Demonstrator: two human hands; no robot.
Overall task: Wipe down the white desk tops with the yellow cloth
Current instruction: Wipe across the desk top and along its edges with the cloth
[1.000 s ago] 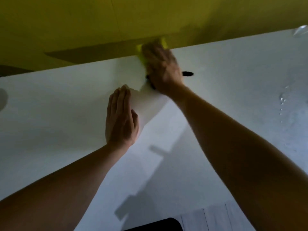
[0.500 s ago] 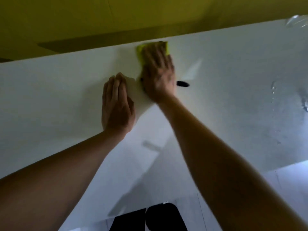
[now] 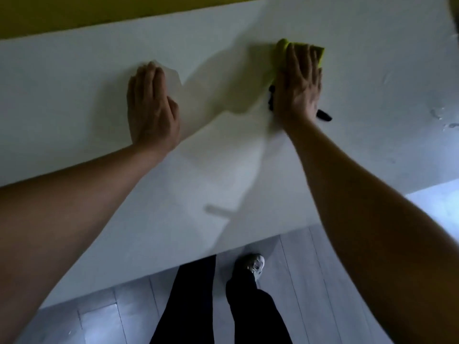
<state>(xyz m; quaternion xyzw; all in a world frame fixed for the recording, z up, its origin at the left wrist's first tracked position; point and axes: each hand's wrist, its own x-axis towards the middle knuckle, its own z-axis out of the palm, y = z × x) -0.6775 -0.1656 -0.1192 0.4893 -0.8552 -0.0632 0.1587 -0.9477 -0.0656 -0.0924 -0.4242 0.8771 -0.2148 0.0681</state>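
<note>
Right hand (image 3: 299,88) lies flat, fingers straight, pressing the yellow cloth (image 3: 285,49) onto the white desk top (image 3: 74,95) near its far edge. Left hand (image 3: 151,110) — flat, holding nothing — rests well apart. Black pen (image 3: 324,115) partly under right hand.

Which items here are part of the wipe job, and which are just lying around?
Job:
- yellow cloth, pressed flat under the right hand
- white desk top
- left hand, flat on the desk, bracing

Lying about:
- black marker, partly hidden beneath the right hand
- water droplets at the desk's right end
</note>
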